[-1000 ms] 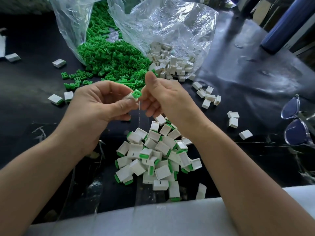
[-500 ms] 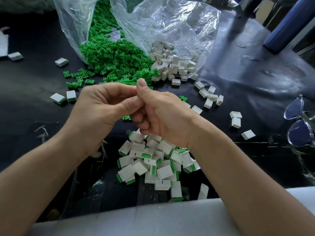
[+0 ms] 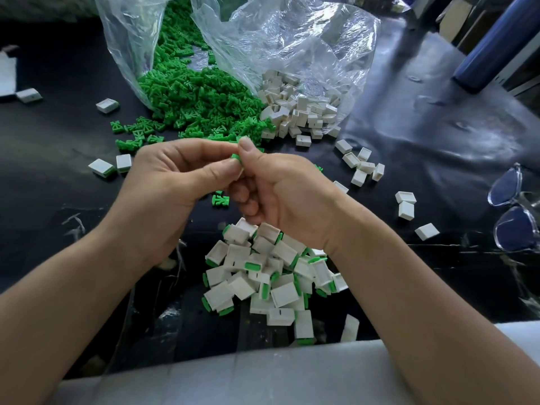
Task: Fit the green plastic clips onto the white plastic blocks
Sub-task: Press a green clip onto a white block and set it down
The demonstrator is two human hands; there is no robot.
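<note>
- L hand [image 3: 175, 182] + R hand [image 3: 280, 194]: together at frame centre, fingertips meeting; both pinch one green clip [image 3: 235, 157], of which only a sliver shows between the thumbs.
- White block for this clip: hidden inside the pinch; cannot tell if seated.
- Change, 1.0 s back to now: the block and clip showed plainly at the fingertips then. The thumbs have since closed over them and R thumb sits higher.
- Meaning (judgement): press-in step under way, prob. near done for this pc.
- Change, 0.5 s back: hands were already closed. The grip is little altered, but the green edge is now visible.
- Finished pile [image 3: 263, 276], 6 o'clock of hands: no pc added in this span.
- Loose clips heap [image 3: 198, 97], 11 o'clock, spilling from a clear bag [image 3: 292, 39]: unchanged.
- Bare blocks stock [image 3: 298, 106], 1 o'clock, in the bag mouth: unchanged.
- Stray clip [image 3: 219, 200] on black table [image 3: 438, 127], just below the thumbs.
- Glasses [image 3: 514, 209], 3 o'clock, well apart.
</note>
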